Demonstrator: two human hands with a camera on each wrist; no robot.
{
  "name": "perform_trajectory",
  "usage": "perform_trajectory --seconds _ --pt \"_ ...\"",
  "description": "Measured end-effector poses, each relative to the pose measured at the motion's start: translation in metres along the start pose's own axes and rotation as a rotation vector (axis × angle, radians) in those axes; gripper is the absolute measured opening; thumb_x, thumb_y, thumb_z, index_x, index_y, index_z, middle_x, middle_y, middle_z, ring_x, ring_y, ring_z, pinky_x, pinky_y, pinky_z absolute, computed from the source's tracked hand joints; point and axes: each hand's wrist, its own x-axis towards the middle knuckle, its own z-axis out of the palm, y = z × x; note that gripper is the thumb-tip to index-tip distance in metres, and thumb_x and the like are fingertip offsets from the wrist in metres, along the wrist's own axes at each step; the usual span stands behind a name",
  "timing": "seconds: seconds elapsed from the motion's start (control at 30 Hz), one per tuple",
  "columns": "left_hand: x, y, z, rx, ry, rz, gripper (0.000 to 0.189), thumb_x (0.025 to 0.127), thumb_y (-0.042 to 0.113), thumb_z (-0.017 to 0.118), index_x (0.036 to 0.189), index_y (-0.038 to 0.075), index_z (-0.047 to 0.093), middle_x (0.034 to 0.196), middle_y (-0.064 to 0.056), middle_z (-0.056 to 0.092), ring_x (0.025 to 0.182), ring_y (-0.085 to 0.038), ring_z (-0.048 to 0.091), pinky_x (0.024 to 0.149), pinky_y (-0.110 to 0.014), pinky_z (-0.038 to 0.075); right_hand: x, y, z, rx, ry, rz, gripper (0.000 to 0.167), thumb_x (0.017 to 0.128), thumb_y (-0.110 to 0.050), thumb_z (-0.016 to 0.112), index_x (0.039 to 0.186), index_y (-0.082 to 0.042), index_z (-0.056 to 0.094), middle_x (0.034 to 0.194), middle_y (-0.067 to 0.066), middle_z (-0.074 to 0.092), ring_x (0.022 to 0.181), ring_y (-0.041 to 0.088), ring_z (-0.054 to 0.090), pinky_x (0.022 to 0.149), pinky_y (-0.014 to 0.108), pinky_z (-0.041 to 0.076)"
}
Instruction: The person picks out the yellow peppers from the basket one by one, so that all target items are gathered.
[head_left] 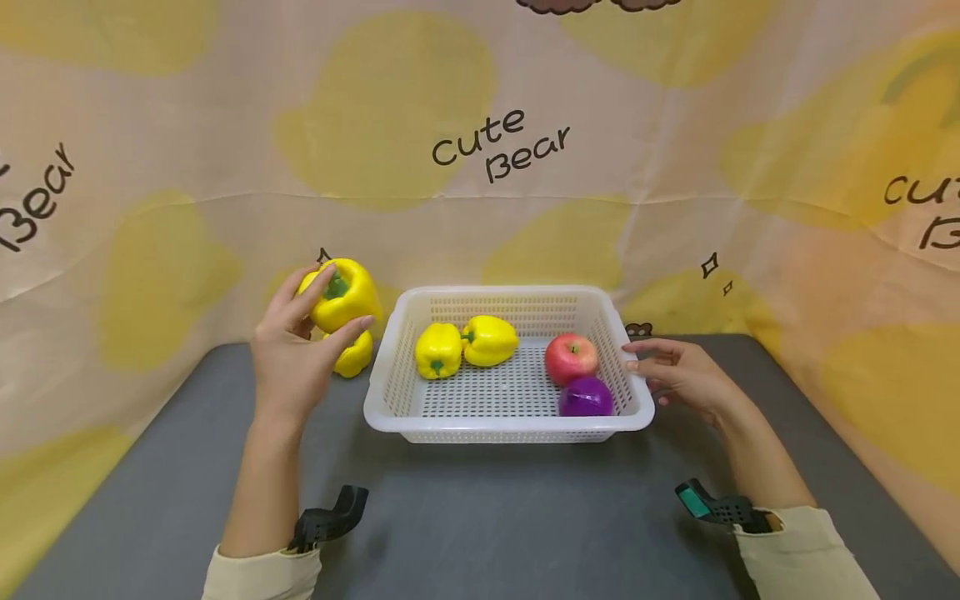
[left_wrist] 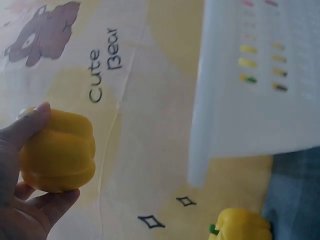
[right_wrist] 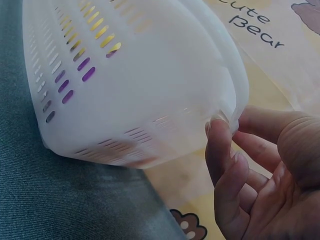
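Note:
My left hand (head_left: 300, 350) grips a yellow bell pepper (head_left: 345, 293) lifted above the table, left of the white slotted basket (head_left: 390, 400); the left wrist view shows the same pepper (left_wrist: 57, 152) held between thumb and fingers. Another yellow pepper (head_left: 354, 354) lies on the table below it, also visible as the lower pepper (left_wrist: 241, 226). In the basket lie two yellow peppers (head_left: 465, 343), a red apple (head_left: 570, 357) and a purple onion (head_left: 586, 397). My right hand (head_left: 675, 371) rests with loose fingers (right_wrist: 220, 150) touching the basket's right rim (right_wrist: 235, 95).
The basket stands on a dark grey table (head_left: 487, 517). A cloth backdrop printed with yellow shapes and "Cute Bear" (head_left: 498, 146) hangs close behind it. Black wrist mounts (head_left: 330, 517) sit on both forearms.

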Motion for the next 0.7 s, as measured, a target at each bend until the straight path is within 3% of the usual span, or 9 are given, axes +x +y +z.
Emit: perform_trajectory --seconds 0.13,0.23,0.3,0.47,0.7 --pt "0.006 -0.012 -0.013 0.017 0.061 0.037 0.070 0.072 0.000 0.089 0.134 0.024 0.067 0.141 0.001 0.059 0.105 -0.004 0.058 0.074 -0.006 0.045 0.000 -0.001 0.001 0.003 0.001 -0.005 0.059 0.096 -0.034 0.068 0.145 -0.007 0.052 0.116 0.005 0.073 0.082 0.016 0.069 0.065 0.033 0.056" --pt "0.011 -0.022 -0.020 0.053 0.091 0.044 0.069 0.072 0.000 0.088 0.134 0.021 0.066 0.139 0.003 0.059 0.100 -0.004 0.057 0.070 -0.007 0.044 0.000 -0.001 0.002 0.015 0.003 -0.005 0.059 0.096 -0.034 0.069 0.145 -0.006 0.052 0.112 0.003 0.073 0.080 0.015 0.069 0.063 0.032 0.056" --pt "0.014 -0.028 -0.025 0.071 0.111 0.020 0.070 0.072 0.000 0.088 0.135 0.022 0.066 0.139 0.004 0.058 0.102 -0.004 0.055 0.072 -0.005 0.044 0.000 -0.001 0.002 0.021 0.004 -0.006 0.058 0.095 -0.034 0.069 0.144 -0.006 0.052 0.110 0.002 0.074 0.079 0.014 0.069 0.062 0.031 0.055" --pt "0.017 -0.043 -0.030 0.074 0.133 -0.035 0.070 0.074 0.003 0.088 0.137 0.022 0.063 0.142 0.005 0.056 0.119 -0.005 0.053 0.092 -0.005 0.048 0.000 -0.002 0.003 0.033 0.005 -0.005 0.057 0.095 -0.033 0.069 0.144 -0.007 0.053 0.111 0.004 0.074 0.078 0.015 0.070 0.060 0.030 0.055" --pt "0.021 -0.065 -0.027 0.107 0.146 -0.048 0.068 0.076 0.008 0.088 0.138 0.022 0.062 0.139 0.006 0.058 0.118 -0.003 0.053 0.093 -0.006 0.049 -0.001 -0.001 0.001 0.057 0.008 0.008 0.058 0.095 -0.032 0.070 0.144 -0.006 0.053 0.107 0.000 0.074 0.076 0.014 0.070 0.060 0.030 0.055"
